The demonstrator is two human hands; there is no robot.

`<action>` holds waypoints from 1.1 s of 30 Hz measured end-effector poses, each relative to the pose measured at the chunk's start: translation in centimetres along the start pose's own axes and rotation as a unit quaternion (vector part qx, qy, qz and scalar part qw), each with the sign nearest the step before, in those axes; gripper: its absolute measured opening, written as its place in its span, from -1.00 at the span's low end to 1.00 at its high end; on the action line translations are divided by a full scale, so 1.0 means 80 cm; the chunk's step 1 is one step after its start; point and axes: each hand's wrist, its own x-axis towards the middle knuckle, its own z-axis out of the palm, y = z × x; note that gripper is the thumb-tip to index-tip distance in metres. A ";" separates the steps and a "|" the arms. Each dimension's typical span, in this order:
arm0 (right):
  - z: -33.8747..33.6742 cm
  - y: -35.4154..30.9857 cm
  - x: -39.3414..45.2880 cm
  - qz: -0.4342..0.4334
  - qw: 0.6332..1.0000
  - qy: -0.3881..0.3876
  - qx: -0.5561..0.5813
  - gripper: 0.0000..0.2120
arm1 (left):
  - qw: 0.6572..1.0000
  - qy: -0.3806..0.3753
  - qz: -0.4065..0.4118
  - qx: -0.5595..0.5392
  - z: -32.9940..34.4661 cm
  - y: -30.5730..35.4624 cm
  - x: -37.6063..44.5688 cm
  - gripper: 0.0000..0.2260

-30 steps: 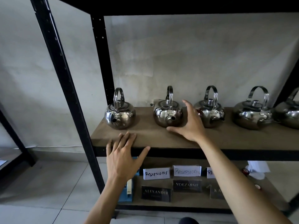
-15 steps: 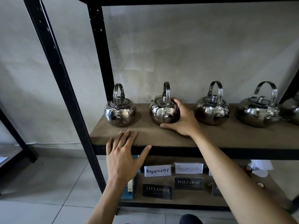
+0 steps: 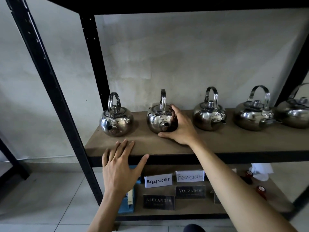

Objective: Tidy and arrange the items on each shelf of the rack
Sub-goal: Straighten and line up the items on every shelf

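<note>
Head view — seemingly five kettles (image 3: 116,122)

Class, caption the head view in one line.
Right hand grips the second kettle on the shelf; left hand open.

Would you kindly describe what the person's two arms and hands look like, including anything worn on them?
Both forearms are bare up to the bottom edge of the picture, with no sleeve showing. The left hand and the right hand wear no gloves, and no watch, bracelet or ring is visible. No markings show on either arm.
</note>
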 end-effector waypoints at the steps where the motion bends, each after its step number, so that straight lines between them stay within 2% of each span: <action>1: -0.004 -0.002 -0.004 -0.003 1.000 -0.004 -0.001 0.30 | 1.000 0.000 0.002 0.000 -0.001 0.000 0.000 -0.28; 3: -0.014 -0.006 -0.017 -0.006 1.000 -0.003 -0.010 0.29 | 1.000 0.000 0.002 -0.001 -0.001 0.000 0.000 -0.27; 5: -0.027 -0.002 -0.040 0.001 1.000 0.028 -0.012 0.15 | 1.000 -0.002 0.002 0.001 -0.002 0.000 0.000 -0.27; 7: -0.039 0.012 -0.069 -0.006 0.996 0.084 -0.007 -0.15 | 1.000 0.003 0.005 0.004 -0.003 0.001 -0.001 -0.27; 9: -0.050 0.032 -0.095 -0.003 0.989 0.149 -0.007 -0.53 | 1.000 0.010 0.012 0.009 -0.003 0.000 -0.001 -0.29; 10: -0.057 0.042 -0.105 0.004 0.984 0.180 -0.008 -0.65 | 1.000 0.012 0.015 0.011 -0.003 -0.001 -0.001 -0.29; 13: -0.086 0.071 -0.119 0.038 0.965 0.256 -0.026 -0.57 | 1.000 0.020 0.013 0.012 0.000 0.000 -0.002 -0.29; 15: -0.106 0.085 -0.116 0.061 0.960 0.270 -0.032 -0.49 | 1.000 0.027 0.009 0.010 0.003 0.003 -0.002 -0.30; 19: -0.133 0.096 -0.089 0.126 0.979 0.158 -0.012 0.03 | 0.999 0.042 0.011 0.010 0.007 0.006 -0.002 -0.33; 22: -0.141 0.107 -0.064 0.109 0.990 0.093 -0.010 0.29 | 0.999 0.037 0.011 0.015 0.008 0.005 -0.002 -0.33; 25: -0.138 0.112 -0.049 0.099 0.992 0.072 -0.013 0.30 | 0.999 0.038 0.009 0.014 0.008 0.005 -0.002 -0.32; 29: -0.129 0.117 -0.041 0.080 0.991 0.110 -0.012 0.10 | 0.999 0.042 0.006 0.013 0.008 0.006 -0.002 -0.33; 33: -0.119 0.109 -0.042 0.076 0.991 0.108 0.000 0.04 | 0.999 0.045 0.005 0.006 0.008 0.007 -0.002 -0.32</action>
